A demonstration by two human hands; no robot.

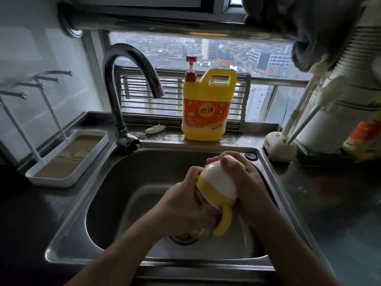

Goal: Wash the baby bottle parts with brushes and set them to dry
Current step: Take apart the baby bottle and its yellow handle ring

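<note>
Over the steel sink (99, 193) I hold a baby bottle (216, 193) with a yellow collar, yellow handles and a white cap. My left hand (185, 205) is wrapped around the clear bottle body, which it mostly hides. My right hand (241, 182) grips the white cap from the top and right side. The bottle is tilted, cap pointing up and away from me. Several white brushes (305, 112) stand in a white holder (280, 146) on the counter at the right.
A curved tap (132, 79) stands behind the sink; no water runs from it. A yellow dish soap jug (206, 108) sits on the window ledge. A white drying rack (66, 159) with upright pegs is on the left counter. The drain (183, 238) lies below the bottle.
</note>
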